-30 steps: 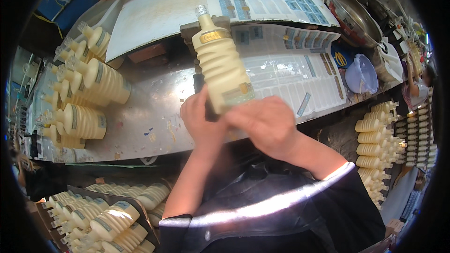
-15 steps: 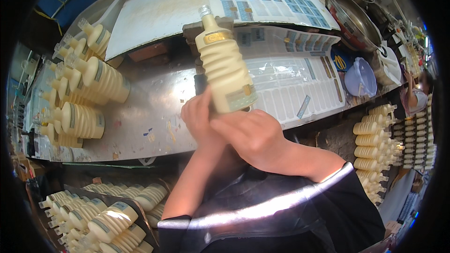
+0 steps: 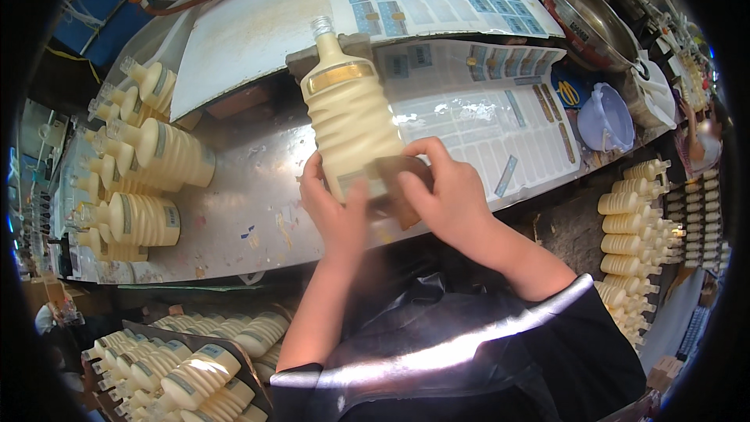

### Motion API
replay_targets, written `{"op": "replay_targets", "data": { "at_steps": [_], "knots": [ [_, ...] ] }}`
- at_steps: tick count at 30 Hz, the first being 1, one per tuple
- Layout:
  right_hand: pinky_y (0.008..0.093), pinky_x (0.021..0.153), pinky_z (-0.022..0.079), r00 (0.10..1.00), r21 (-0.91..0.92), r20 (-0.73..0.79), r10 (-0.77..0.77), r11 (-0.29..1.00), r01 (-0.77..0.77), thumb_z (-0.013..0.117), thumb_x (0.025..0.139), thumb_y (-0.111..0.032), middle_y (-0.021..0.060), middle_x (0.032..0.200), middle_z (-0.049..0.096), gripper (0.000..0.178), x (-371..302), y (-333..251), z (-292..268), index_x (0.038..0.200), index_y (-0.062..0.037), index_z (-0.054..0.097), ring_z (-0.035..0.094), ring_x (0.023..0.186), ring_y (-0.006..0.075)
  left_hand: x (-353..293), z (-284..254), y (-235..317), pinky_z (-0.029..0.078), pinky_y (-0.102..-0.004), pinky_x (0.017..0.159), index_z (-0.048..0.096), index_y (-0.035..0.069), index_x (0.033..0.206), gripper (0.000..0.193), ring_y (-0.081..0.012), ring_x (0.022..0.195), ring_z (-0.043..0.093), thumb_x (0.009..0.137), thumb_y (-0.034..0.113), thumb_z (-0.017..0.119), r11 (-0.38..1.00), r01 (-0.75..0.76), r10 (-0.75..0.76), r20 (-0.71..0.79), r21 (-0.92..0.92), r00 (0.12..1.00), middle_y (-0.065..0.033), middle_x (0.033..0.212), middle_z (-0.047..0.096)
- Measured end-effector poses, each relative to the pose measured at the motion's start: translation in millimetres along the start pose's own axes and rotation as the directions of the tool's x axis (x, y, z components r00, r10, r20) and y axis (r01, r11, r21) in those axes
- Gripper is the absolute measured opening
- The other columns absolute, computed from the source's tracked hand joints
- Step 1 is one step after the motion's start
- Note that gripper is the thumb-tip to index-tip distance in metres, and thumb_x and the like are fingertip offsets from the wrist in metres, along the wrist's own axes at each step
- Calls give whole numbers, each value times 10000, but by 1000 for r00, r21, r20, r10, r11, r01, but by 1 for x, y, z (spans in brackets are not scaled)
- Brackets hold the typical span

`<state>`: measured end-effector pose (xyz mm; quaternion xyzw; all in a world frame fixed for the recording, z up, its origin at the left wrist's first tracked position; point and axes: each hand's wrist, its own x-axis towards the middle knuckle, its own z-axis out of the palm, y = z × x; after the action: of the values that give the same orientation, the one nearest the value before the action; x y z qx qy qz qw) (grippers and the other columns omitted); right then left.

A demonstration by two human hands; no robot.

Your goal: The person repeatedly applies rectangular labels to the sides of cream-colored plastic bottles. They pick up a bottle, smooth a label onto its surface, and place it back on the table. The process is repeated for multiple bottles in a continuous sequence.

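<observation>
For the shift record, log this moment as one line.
left hand: on cream bottle, lower left side | right hand: holds brown piece at bottle's lower end | neck: pointing away from hands | nearby: label sheet

One bottle [image 3: 355, 125] is positioned between the grouped bottles [image 3: 173, 155] at left and the label sheets [image 3: 476, 152] at right.

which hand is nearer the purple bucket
Right. The right hand is left of and below the bucket in the picture; the left hand, on the held bottle, is farther left.
</observation>
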<state>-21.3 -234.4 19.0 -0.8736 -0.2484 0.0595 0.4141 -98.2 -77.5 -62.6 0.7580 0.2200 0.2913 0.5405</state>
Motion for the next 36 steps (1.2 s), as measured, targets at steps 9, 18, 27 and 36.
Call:
{"op": "replay_targets", "data": {
  "at_steps": [9,18,27,36],
  "knots": [
    [383,549,469,999,191,13,-49,980,46,626,968,-191,149,640,623,274,-9,-7,0,1209,-77,561,640,560,278,-1,3,7,319,-381,1169,344,-30,1506,556,-239,1380,423,1109,358,383,967,95,-94,17,-236,995,-164,1481,432],
    [271,562,396,982,398,42,186,898,-187,612,998,-163,20,683,601,249,-6,62,16,1225,-71,564,507,624,61,-10,0,-7,219,-461,1204,395,-45,1500,608,-329,1413,329,1058,373,419,999,39,-38,19,-26,999,-215,1490,427],
    [400,599,472,983,491,-128,128,870,-50,611,964,-226,162,699,636,310,25,41,-4,1230,-72,568,644,639,282,-4,-1,13,334,-388,1160,393,-15,1501,565,-232,1331,466,1088,370,412,870,234,-213,98,-435,972,-148,1428,483],
    [509,694,537,984,219,-87,-156,960,172,614,967,-281,172,773,699,341,48,21,12,1269,-134,551,690,734,426,-9,-7,20,323,-397,1182,292,0,1571,759,-243,1393,423,936,229,639,870,306,-245,200,-387,949,-140,1506,409]
  ]
}}
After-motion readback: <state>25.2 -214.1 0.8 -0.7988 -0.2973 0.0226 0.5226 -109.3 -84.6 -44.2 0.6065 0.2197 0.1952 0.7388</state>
